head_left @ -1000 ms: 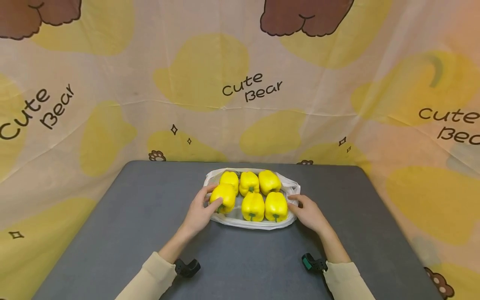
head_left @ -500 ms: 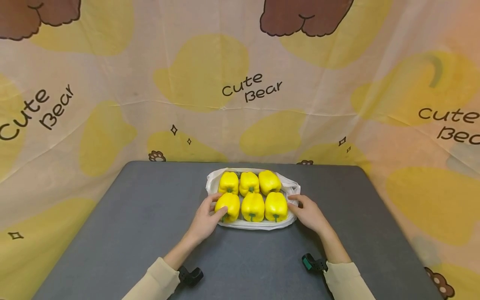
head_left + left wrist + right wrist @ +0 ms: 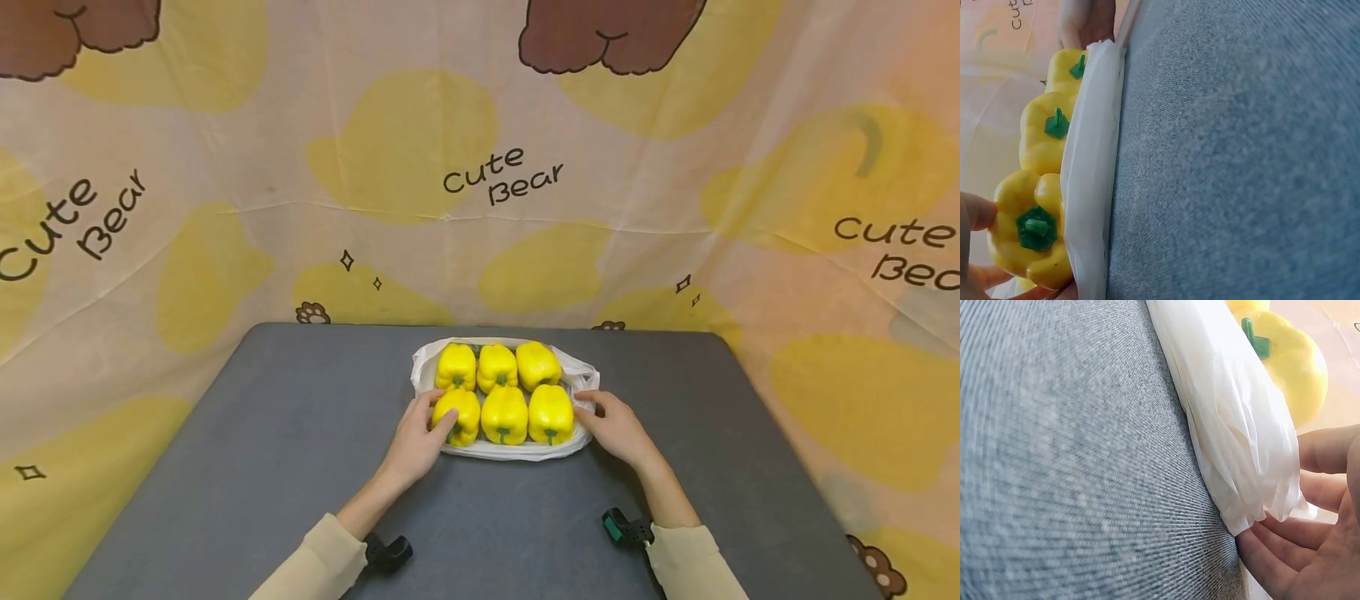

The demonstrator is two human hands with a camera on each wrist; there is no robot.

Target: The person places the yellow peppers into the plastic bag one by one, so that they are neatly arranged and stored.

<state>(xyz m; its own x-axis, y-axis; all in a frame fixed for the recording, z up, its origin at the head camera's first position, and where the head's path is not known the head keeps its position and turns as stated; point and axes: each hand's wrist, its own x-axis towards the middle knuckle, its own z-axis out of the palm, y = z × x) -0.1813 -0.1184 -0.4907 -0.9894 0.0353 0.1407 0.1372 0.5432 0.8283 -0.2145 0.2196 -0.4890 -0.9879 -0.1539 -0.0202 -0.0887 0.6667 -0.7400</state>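
Note:
My left hand (image 3: 415,437) grips the front-left yellow bell pepper (image 3: 459,417), thumb on its near side and fingers round its left. The left wrist view shows this pepper (image 3: 1035,228) with its green stem facing the camera. It stands in a white plastic bag (image 3: 510,453) with a rolled-down rim, among several other yellow bell peppers (image 3: 505,415) in two rows. My right hand (image 3: 617,425) holds the bag's right edge. In the right wrist view, my right hand (image 3: 1316,531) has fingers under and beside the gathered bag rim (image 3: 1235,437), with the thumb above.
The bag rests toward the far side of a grey cloth-covered table (image 3: 517,525). Behind the table hangs a patterned fabric backdrop (image 3: 450,167) with bear prints and lettering. Each wrist carries a black band (image 3: 388,553).
My left hand has moved right and toward me, bringing the yellow bell pepper down into the front row's left place. The bag's left edge has shifted slightly inward. My right hand stays put.

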